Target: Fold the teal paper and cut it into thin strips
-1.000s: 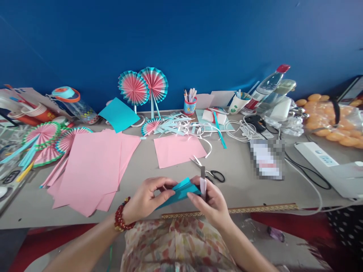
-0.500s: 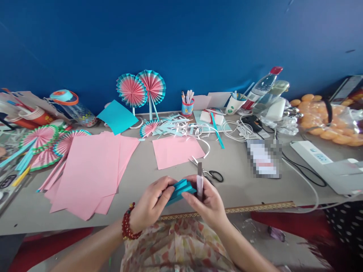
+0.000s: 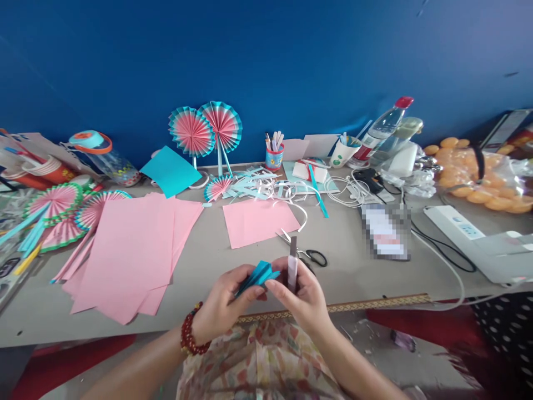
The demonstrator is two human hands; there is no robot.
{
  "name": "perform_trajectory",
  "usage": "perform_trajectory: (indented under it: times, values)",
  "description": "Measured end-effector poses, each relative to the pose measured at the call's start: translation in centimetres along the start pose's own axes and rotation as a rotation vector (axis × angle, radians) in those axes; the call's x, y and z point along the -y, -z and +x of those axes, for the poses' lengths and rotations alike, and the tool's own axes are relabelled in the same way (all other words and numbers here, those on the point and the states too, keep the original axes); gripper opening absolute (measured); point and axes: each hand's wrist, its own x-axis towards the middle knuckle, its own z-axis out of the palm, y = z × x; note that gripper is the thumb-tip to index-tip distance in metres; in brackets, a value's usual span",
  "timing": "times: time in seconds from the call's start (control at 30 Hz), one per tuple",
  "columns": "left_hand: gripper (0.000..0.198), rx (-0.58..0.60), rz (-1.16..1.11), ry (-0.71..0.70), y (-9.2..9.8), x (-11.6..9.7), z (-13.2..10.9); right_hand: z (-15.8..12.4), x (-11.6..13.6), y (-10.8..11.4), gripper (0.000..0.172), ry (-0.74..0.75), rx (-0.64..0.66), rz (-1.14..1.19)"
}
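Near the desk's front edge, my left hand (image 3: 234, 293) is closed on a piece of blue paper (image 3: 260, 273) folded in narrow pleats. A red bead bracelet circles that wrist. My right hand (image 3: 306, 294) is closed around a flat, narrow strip (image 3: 293, 266), grey on top and whitish below, which stands upright; its exact kind I cannot make out. The right thumb tip is at the paper's right end, though I cannot tell whether it presses on it. Just beyond the right hand lie scissors (image 3: 315, 258) with black handles, partly hidden by that hand.
Pink sheets (image 3: 133, 250) lie at left, beside finished pleated fans (image 3: 58, 203). Ahead are a smaller pink sheet (image 3: 260, 222), paper scraps (image 3: 252, 184) and a blue sheet (image 3: 171, 172). At right are a phone (image 3: 385, 232), a bottle (image 3: 381, 133), cables and a power strip (image 3: 458, 225).
The blue paper has been squeezed into a narrower bundle and tilted more upright in my left hand. My right fingers have drawn slightly away from it, still holding the strip.
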Motion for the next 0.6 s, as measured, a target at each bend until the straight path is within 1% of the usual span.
perform_trajectory:
  times: [0.07,0.13,0.2,0.27,0.37,0.47,0.6]
  values:
    - [0.022,-0.02,-0.075,0.014,-0.36,0.23,0.09,0.05,-0.01,-0.12,0.026,0.009,0.001,-0.044]
    - [0.021,-0.038,-0.096,0.005,-0.62,0.47,0.11,0.1,0.08,-0.17,0.025,0.054,-0.035,-0.119]
    - [0.019,-0.065,-0.064,-0.022,-0.75,0.65,0.1,0.15,0.18,-0.16,0.024,0.103,-0.093,-0.169]
    - [0.018,-0.113,-0.012,-0.067,-0.8,0.72,0.09,0.17,0.17,-0.12,0.023,0.13,-0.12,-0.182]
    - [0.015,-0.157,0.057,-0.145,-0.85,0.61,0.13,0.14,0.01,-0.09,0.022,0.143,-0.092,-0.198]
    - [0.012,-0.146,0.1,-0.187,-0.93,0.47,0.14,0.05,-0.05,-0.17,0.022,0.144,-0.071,-0.218]
    - [0.009,-0.127,0.122,-0.206,-0.92,0.47,-0.04,0.0,0.22,-0.18,0.023,0.142,-0.059,-0.224]
